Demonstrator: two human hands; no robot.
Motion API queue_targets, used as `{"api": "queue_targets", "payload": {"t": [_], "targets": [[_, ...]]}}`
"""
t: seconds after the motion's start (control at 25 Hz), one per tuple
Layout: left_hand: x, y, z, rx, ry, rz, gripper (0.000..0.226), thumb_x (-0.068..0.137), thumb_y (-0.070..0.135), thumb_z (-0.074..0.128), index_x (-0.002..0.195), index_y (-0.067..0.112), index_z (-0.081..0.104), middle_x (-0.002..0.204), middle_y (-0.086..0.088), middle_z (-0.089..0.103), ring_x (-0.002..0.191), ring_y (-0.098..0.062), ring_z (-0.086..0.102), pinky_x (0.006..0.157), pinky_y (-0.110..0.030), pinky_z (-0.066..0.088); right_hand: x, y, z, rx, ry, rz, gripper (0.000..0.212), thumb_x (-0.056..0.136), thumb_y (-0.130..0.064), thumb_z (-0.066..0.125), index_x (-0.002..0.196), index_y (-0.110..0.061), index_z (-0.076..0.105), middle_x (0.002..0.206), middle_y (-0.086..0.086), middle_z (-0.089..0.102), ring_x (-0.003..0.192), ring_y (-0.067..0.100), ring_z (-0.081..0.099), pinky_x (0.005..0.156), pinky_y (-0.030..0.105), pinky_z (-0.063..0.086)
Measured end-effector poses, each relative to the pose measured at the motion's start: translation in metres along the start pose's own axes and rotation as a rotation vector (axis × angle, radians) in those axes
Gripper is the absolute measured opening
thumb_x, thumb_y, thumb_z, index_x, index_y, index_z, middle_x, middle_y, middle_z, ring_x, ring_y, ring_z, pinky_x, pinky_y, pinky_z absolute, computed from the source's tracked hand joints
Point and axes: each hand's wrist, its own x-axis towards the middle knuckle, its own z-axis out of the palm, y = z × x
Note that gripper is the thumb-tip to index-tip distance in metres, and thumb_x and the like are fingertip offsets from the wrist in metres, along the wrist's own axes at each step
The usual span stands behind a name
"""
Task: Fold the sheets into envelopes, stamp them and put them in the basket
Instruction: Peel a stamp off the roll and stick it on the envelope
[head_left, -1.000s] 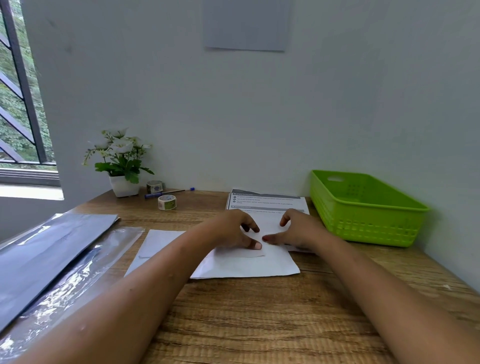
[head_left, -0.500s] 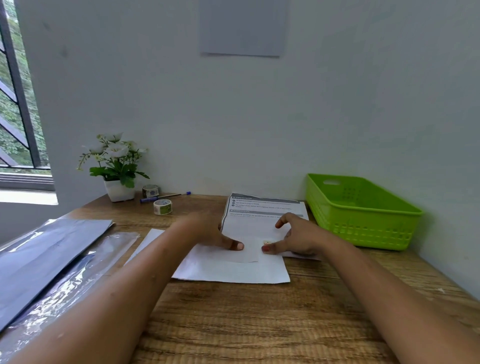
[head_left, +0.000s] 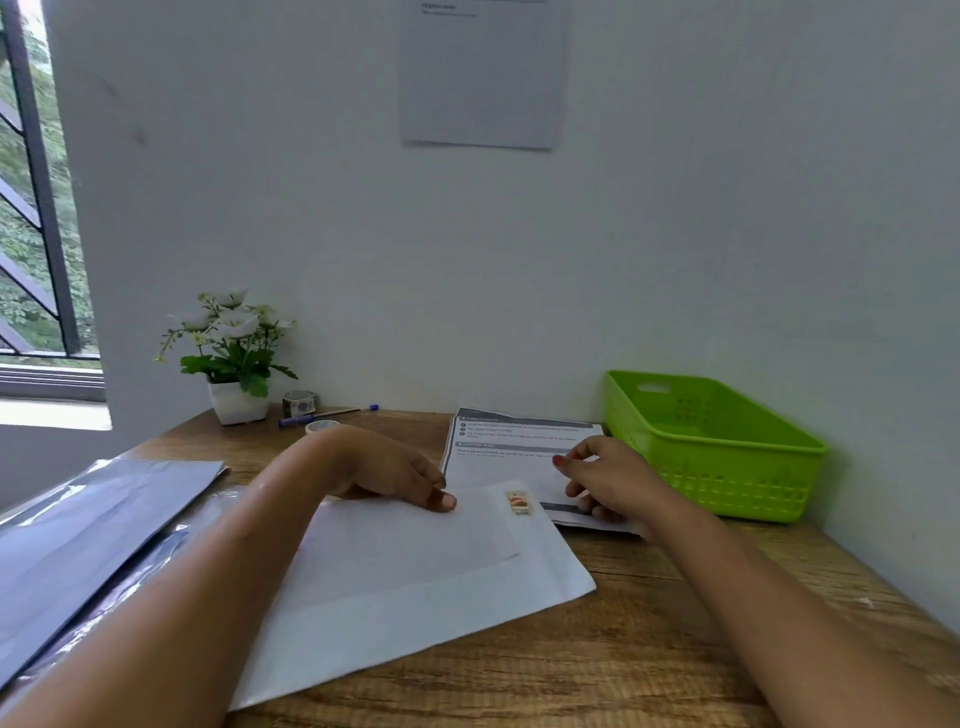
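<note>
The left hand presses its thumb tip onto the folded white paper envelope, apparently to pin it flat; it grips nothing. The right hand hovers just beside the envelope's far corner, fingers loosely curled and empty. On that corner sits a small orange-and-white pictorial stamp, its print too small to read.

The envelope lies on a larger white sheet on the wooden table, well apart from the lime-green plastic basket, so the basket step seems next. The grey-banded printed page behind is illegible.
</note>
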Motion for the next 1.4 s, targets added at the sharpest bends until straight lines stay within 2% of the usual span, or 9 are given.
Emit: {"api": "queue_targets", "payload": {"t": [0.12,0.32,0.44,0.56,0.64,0.84,0.96,1.24,1.4], "targets": [[-0.012,0.001,-0.007,-0.263,0.074,0.158,0.015,0.093,0.026,0.056,0.098,0.020,0.068,0.091,0.001,0.074,0.079,-0.013,0.070,0.071,-0.028,0.058,0.000,-0.004,-0.004,0.125,0.034,0.001,0.025,0.095,-0.031,0.054,0.098,-0.007,0.057,0.073,0.006,0.062,0.048,0.013,0.050,0.037,0.017,0.034],[-0.016,-0.001,-0.021,-0.610,0.495,0.305,0.034,0.093,0.034,0.056,0.104,0.002,0.063,0.093,-0.017,0.071,0.078,-0.028,0.068,0.073,-0.039,0.058,-0.009,-0.019,-0.005,0.424,-0.002,0.042,0.048,0.095,-0.052,0.040,0.106,-0.009,0.060,0.073,0.006,0.062,0.051,0.015,0.054,0.045,0.021,0.043],[-0.005,-0.002,-0.020,-0.716,0.684,0.245,0.038,0.094,0.034,0.054,0.099,-0.003,0.059,0.097,-0.025,0.067,0.084,-0.038,0.065,0.080,-0.044,0.056,-0.028,-0.030,-0.001,0.398,-0.341,0.065,0.062,0.084,-0.070,0.035,0.114,-0.021,0.059,0.091,0.010,0.067,0.069,0.022,0.066,0.058,0.033,0.056],[0.002,0.004,-0.014,-0.751,0.827,0.154,0.032,0.097,0.034,0.047,0.089,0.005,0.056,0.085,-0.013,0.063,0.068,-0.023,0.059,0.058,-0.027,0.046,-0.047,-0.036,0.013,0.239,-0.713,0.130,0.073,0.077,-0.078,0.033,0.123,-0.025,0.054,0.102,0.012,0.067,0.076,0.027,0.070,0.060,0.036,0.059],[0.005,0.008,-0.007,-0.756,0.878,0.107,0.032,0.099,0.034,0.043,0.094,0.005,0.055,0.080,-0.007,0.058,0.065,-0.017,0.054,0.052,-0.025,0.038,-0.055,-0.040,0.019,0.213,-0.823,0.179,0.073,0.081,-0.074,0.036,0.124,-0.017,0.051,0.097,0.014,0.069,0.069,0.025,0.070,0.056,0.031,0.059],[0.015,0.021,0.011,-0.910,0.796,0.157,0.029,0.098,0.029,0.045,0.113,0.005,0.050,0.102,-0.013,0.063,0.083,-0.026,0.063,0.059,-0.032,0.049,-0.047,-0.044,0.005,0.369,-0.529,0.064,0.032,0.091,-0.027,0.060,0.119,-0.011,0.053,0.077,0.011,0.069,0.053,0.012,0.065,0.042,0.018,0.051],[0.019,0.048,0.027,-0.855,0.703,0.249,0.032,0.098,0.024,0.048,0.125,0.008,0.042,0.110,-0.010,0.060,0.091,-0.024,0.061,0.064,-0.033,0.051,-0.038,-0.043,-0.018,0.432,-0.375,0.021,0.016,0.092,-0.009,0.058,0.107,-0.012,0.057,0.077,0.011,0.065,0.051,0.012,0.065,0.040,0.018,0.051],[0.027,0.137,0.056,-0.752,0.497,0.430,0.061,0.093,0.026,0.057,0.142,0.029,0.019,0.119,-0.008,0.059,0.081,-0.019,0.065,0.064,-0.028,0.054,-0.016,-0.017,-0.116,0.476,0.102,-0.021,0.025,0.093,0.002,0.053,0.117,0.006,0.055,0.091,0.013,0.060,0.071,0.018,0.057,0.041,0.016,0.051],[0.055,0.177,0.080,-0.396,0.461,0.509,0.044,0.089,0.040,0.059,0.129,0.023,0.049,0.118,-0.003,0.058,0.088,-0.018,0.060,0.063,-0.025,0.050,-0.003,0.019,-0.153,0.477,0.292,0.085,0.027,0.089,0.012,0.052,0.115,0.019,0.051,0.090,0.018,0.056,0.066,0.023,0.056,0.036,0.016,0.049]]}}
